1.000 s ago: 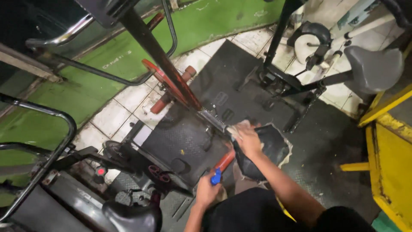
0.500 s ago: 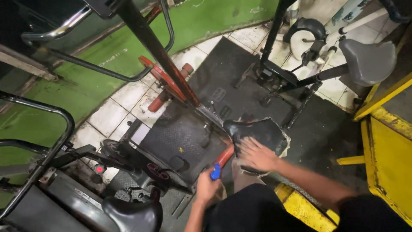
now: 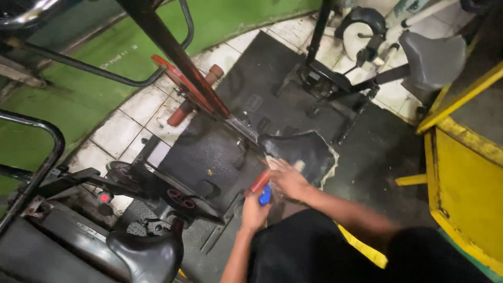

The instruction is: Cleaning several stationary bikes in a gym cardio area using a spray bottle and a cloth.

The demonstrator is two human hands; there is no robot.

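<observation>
A red-and-blue tool (image 3: pixel 262 187) is gripped in the closed left hand (image 3: pixel 255 212); the right hand (image 3: pixel 287 179) is laid open beside it on the mat (image 3: pixel 309 149).

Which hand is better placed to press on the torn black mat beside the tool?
Probably the right hand: it rests open at the torn black mat. The left hand is closed on the red and blue tool.

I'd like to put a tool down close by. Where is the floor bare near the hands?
The dark rubber mat lies bare between the torn mat piece and the yellow frame. It is crowded around the left hand and right hand, and at the machine base.
</observation>
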